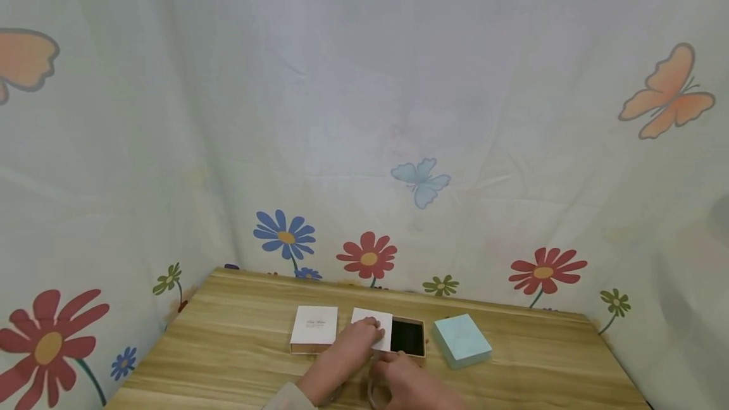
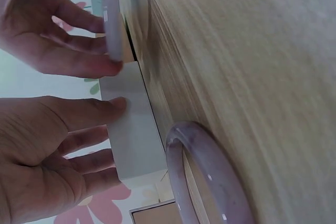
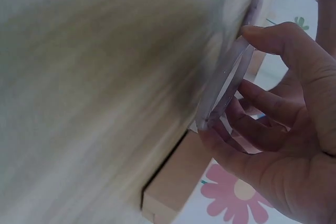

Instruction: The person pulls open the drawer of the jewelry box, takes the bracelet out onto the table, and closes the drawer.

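My left hand [image 1: 361, 337] grips the white sleeve [image 2: 134, 124] of a drawer box, thumb on its front side and fingers over the top. To the right, the box's brown tray [image 1: 418, 354] juts out of the sleeve, showing a black lining. In front of the box, my right hand [image 3: 283, 119] holds a pale lavender bangle [image 3: 223, 85] between thumb and fingers, tilted up off the table. A second lavender bangle [image 2: 210, 171] lies on the table in the left wrist view, near the sleeve.
Left of the open box sits a white box [image 1: 314, 324] with small print and a brown side. A light blue box [image 1: 462, 340] stands to the right. All rest on a wood-grain table [image 1: 228, 334], backed by a flowered curtain [image 1: 364, 112].
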A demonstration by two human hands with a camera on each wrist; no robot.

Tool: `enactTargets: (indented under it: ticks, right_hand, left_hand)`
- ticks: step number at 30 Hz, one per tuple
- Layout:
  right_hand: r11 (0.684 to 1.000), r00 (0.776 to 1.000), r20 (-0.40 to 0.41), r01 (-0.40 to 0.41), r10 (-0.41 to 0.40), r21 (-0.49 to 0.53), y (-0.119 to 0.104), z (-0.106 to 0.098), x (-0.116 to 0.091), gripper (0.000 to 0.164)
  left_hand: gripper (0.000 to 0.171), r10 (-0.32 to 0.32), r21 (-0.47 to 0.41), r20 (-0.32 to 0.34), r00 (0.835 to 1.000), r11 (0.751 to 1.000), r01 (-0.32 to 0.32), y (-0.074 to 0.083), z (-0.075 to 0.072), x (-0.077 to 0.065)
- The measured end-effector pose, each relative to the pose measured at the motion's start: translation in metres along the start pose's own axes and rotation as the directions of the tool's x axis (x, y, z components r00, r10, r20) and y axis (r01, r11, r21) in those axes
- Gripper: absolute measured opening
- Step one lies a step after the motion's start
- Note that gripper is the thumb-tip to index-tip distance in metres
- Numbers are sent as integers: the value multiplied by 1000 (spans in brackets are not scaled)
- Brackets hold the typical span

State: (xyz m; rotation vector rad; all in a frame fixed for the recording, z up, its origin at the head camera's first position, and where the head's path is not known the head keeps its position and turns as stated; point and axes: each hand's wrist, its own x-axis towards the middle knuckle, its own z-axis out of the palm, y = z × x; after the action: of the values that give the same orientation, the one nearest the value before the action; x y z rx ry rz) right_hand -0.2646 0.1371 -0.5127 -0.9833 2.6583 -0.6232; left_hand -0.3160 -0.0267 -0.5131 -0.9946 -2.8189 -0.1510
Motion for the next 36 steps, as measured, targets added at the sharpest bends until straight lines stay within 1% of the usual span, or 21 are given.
enactTargets:
  ticks: [2,5,8,12,17,20,23,26,29,31,32,34,36]
  right_hand:
    - [999,1000,15,5,-6,41,0,2,1,22]
    - [998,1000,18,7,-8,59,1,4,2,27]
    - [997,999,3,50,-50,51,2,5,3,30]
    - [993,996,1,87,-88,74,3,6,5,32]
    - [991,997,14,72,-75,114,5,6,7,34]
    - [993,998,21,60,-62,103,5,7,8,35]
    - [996,999,33,28,-32,90,4,8,7,34]
    - [998,999,40,9,-12,67,4,8,6,34]
    - [998,999,46,17,-20,57,4,8,6,35]
    - [998,998,47,46,-48,47,7,8,6,36]
    - [997,997,49,54,-57,60,8,8,6,36]
    - [995,995,25,98,-99,28,12,6,5,37]
    - [983,984,-33,173,-175,-65,38,17,10,38]
  left_hand:
    - [30,-8,-2,6,1000,1000,8,0,0,1]
    - [28,-3,12,-8,1000,1000,3,0,1,1]
    - [25,3,17,-20,1000,1000,-3,0,2,2]
    - [21,4,-6,-19,1000,1000,-4,0,3,3]
    - [22,4,-2,-18,1000,1000,-4,1,2,3]
    - [22,6,11,-19,1000,1000,-6,1,1,4]
    - [22,9,24,-27,1000,1000,-9,1,1,4]
    - [22,3,23,-27,1000,1000,-2,1,1,3]
    - [22,2,28,-22,1000,1000,-1,1,0,3]
    - [22,5,32,-19,1000,999,-5,1,1,2]
    - [21,9,36,-20,1000,999,-8,1,2,2]
    - [22,13,36,-21,1000,999,-12,1,2,2]
    - [21,17,43,-33,999,999,-16,1,2,1]
